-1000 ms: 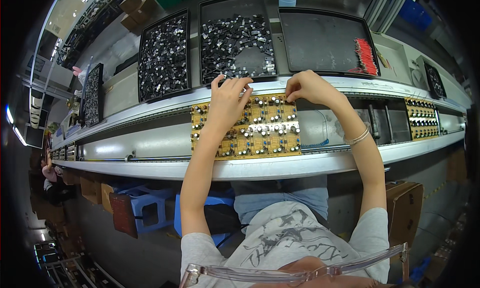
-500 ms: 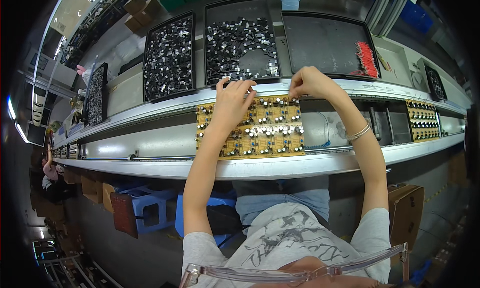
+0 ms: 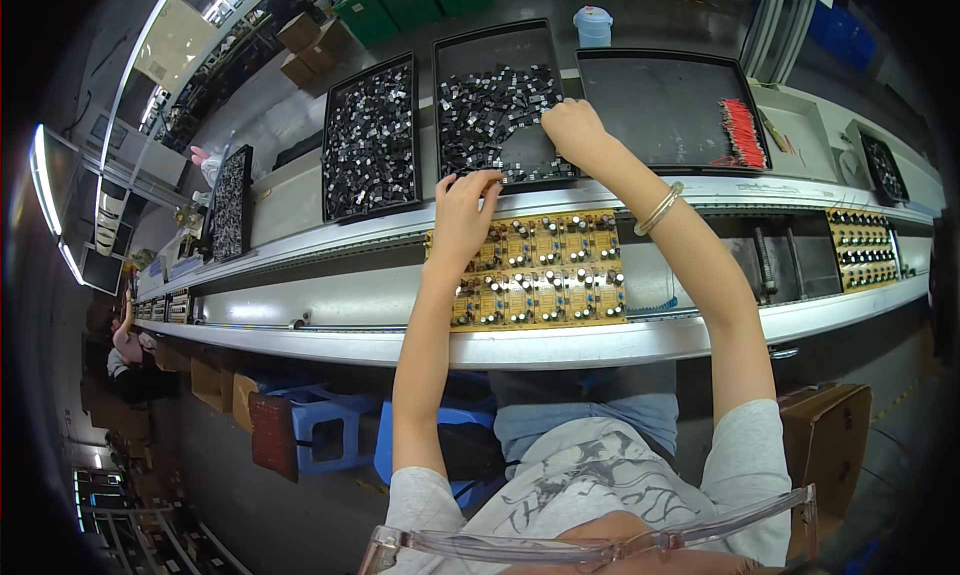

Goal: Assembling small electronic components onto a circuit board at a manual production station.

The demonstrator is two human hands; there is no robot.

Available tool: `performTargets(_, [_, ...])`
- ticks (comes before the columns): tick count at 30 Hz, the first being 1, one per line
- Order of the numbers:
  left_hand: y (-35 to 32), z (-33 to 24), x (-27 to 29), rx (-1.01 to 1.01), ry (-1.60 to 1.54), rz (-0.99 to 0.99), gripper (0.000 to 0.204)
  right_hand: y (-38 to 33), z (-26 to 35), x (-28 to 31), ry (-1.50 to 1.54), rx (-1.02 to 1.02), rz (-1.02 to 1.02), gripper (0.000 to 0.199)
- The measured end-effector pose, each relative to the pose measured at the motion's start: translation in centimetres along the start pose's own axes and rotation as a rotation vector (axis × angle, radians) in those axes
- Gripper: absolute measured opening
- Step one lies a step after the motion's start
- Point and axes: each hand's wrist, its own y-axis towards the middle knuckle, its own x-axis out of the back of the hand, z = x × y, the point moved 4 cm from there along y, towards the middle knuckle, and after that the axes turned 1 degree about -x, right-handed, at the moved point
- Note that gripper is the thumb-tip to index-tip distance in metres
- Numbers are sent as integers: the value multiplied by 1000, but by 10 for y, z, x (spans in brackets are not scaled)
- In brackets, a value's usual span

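A yellow-brown circuit board panel (image 3: 540, 285), studded with small capacitors, lies across the rails of the line in front of me. My left hand (image 3: 466, 215) is over its upper left corner, fingers curled near the front edge of the middle black tray (image 3: 492, 37). What those fingers hold, if anything, is hidden. My right hand (image 3: 577, 135) reaches over the right side of that tray, closed with its fingertips turned down and out of sight. Small black rectangular parts (image 3: 485, 115) lie loose in the tray, mostly left of my right hand.
Another tray (image 3: 325, 155) of black parts stands to the left. On the right, a tray (image 3: 650, 105) holds red-sleeved pieces (image 3: 741, 133). A second board panel (image 3: 864, 247) sits farther right on the line. The metal front rail (image 3: 560, 347) runs between me and the boards.
My right hand has moved from the panel's upper right edge up to the middle tray. My left hand stays near the panel's upper left, its fingers more curled. The whole view has shifted slightly.
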Motion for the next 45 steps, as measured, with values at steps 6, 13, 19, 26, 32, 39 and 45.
performTargets(6, [23,-3,1,-52,27,4,11,-15,-6,-6,62,116,-161,12])
performTargets(13, [53,7,-27,-89,-20,97,14,-46,-5,12,452,111,-485,9])
performTargets(19, [58,5,-35,-69,112,201,14,-85,-14,30,749,27,-436,11])
performTargets(26, [66,17,-34,58,136,372,12,-102,-23,24,1201,-215,-268,13])
performTargets(32, [58,12,-27,-51,167,251,11,-100,-18,12,1645,-224,-107,13])
performTargets(39, [28,-17,8,80,-343,216,19,-105,-9,23,1640,-227,18,20])
performTargets(45, [2,-15,17,128,-423,244,14,-106,12,25,1376,-166,123,15])
